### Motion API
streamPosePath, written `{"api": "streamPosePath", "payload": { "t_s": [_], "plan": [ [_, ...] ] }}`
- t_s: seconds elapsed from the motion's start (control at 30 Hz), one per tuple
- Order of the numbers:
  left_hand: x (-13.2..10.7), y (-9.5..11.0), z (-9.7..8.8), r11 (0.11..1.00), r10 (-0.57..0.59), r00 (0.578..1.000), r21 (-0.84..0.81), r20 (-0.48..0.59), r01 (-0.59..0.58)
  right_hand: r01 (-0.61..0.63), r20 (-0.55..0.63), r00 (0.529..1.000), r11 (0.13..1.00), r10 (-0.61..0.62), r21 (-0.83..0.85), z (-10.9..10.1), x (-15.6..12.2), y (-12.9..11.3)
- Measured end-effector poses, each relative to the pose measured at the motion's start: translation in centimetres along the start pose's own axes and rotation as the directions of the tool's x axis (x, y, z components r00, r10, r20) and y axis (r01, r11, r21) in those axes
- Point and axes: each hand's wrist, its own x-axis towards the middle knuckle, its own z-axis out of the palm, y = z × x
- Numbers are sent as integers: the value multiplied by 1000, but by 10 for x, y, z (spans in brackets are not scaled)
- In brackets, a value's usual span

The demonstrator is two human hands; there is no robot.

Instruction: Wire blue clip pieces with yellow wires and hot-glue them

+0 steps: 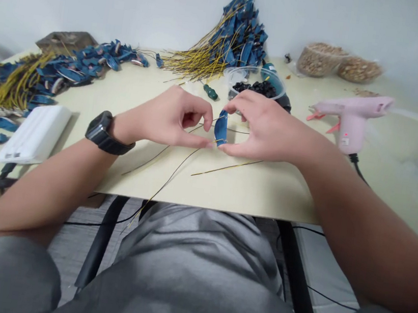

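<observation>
Between the thumb and fingertips of my right hand (261, 125), a small curved blue piece (220, 129) is held upright above the table. Thin yellow-and-black wires run through or across it near its top and bottom; exact attachment is too small to make out. My left hand (183, 120), with a black watch (104, 131) on the wrist, is just left of the piece. Its fingers are curled, but a gap shows between index finger and thumb. The thumb tip lies at the lower wire (176, 168), which trails over the table edge. Another loose wire (226, 169) lies below my right hand.
Behind my hands are a clear tub (229, 79) of black parts, a green-handled tool (210, 92) and a heap of blue pieces with wires (243, 38). More blue pieces (78, 65) and a white power bank (35, 133) lie left. A pink glue gun (355, 116) stands right.
</observation>
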Motion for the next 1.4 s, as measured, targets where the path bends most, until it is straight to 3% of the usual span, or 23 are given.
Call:
{"api": "streamPosePath", "payload": {
  "t_s": [0.17, 0.5, 0.83, 1.2, 1.4],
  "plan": [
    [3, 4, 10, 978, 19, 997, 207, 73, -33, -16, -23, 1000, 1000, 16, -8, -2, -1, 3],
    [5, -7, 9, 957, 13, 993, 285, 119, -47, -24, -8, 1000, 999, 24, -33, -1, -1, 6],
    [4, -18, -1, 940, -96, 979, 338, 177, 31, -18, -14, 1000, 999, 18, -31, -1, -3, 12],
    [3, -26, -9, 911, -149, 980, 403, 134, 84, -48, -13, 999, 998, 47, -36, -3, -3, 12],
    [0, -41, -13, 914, -151, 984, 393, 90, 104, -43, -16, 999, 998, 43, -34, -1, -3, 15]
  ]
}}
